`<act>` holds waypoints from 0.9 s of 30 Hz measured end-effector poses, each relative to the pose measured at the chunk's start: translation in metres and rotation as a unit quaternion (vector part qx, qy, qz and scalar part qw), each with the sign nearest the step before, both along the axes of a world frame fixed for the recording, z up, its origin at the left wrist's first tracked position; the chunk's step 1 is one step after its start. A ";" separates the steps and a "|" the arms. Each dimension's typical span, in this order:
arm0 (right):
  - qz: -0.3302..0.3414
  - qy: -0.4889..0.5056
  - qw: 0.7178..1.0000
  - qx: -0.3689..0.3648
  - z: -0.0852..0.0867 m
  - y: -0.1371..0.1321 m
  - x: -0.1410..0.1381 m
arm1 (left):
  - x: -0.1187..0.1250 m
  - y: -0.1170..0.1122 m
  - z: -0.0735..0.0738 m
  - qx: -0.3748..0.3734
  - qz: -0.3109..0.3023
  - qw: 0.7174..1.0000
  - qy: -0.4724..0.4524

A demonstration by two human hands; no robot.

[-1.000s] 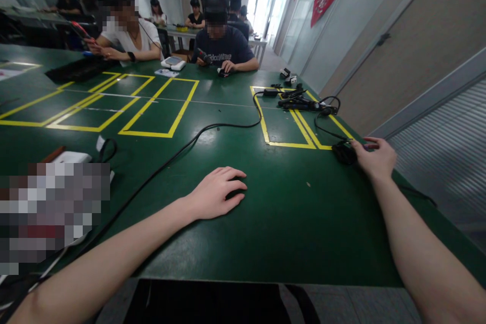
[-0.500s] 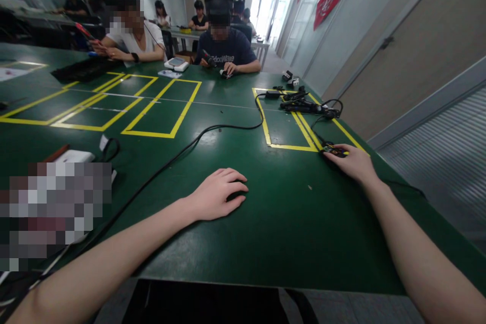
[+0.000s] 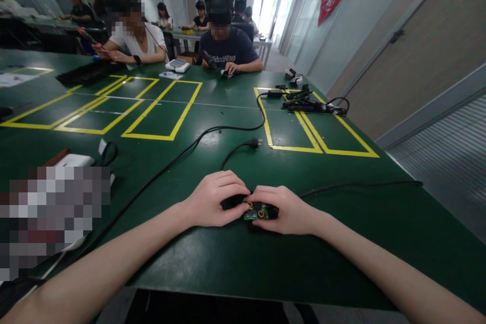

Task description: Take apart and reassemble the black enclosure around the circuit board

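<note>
A green circuit board [image 3: 260, 211] with copper-wound coils and black parts lies low over the green table in front of me. My right hand [image 3: 285, 210] is closed round its right end, thumb on the near side and fingers on the far side. On the left end, my left hand [image 3: 220, 198] pinches with thumb and forefinger, the tips touching the board. Part of the board is hidden under my fingers. Beyond my hands lies a black plug [image 3: 255, 144], its cord running back toward my left hand. Another black cord [image 3: 364, 184] stretches right from behind my right hand.
A long black cable [image 3: 186, 149] crosses the table to a pile of black cords and adapters [image 3: 309, 104] inside yellow tape outlines. At left are a white item [image 3: 76, 157] and a blurred heap. A person [image 3: 228, 45] works opposite.
My right hand has come from the right tape outline to the middle, bringing the circuit board to my left hand. The plug and its cord now lie beyond my hands.
</note>
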State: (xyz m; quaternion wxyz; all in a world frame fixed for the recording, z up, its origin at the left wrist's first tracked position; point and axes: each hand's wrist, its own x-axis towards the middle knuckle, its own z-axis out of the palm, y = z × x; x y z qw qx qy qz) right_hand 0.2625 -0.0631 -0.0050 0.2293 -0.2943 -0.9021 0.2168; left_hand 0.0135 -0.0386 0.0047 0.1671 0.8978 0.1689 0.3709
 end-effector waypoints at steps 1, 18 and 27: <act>0.009 0.000 1.000 0.007 0.000 -0.003 -0.002 | 0.000 0.000 0.000 -0.003 -0.013 1.000 0.008; -0.014 0.066 0.986 0.155 0.008 0.004 0.002 | 0.002 -0.006 -0.004 0.006 0.034 0.989 0.147; -0.035 0.054 0.987 0.146 0.001 0.012 0.007 | 0.001 -0.002 -0.010 -0.049 0.040 0.984 0.164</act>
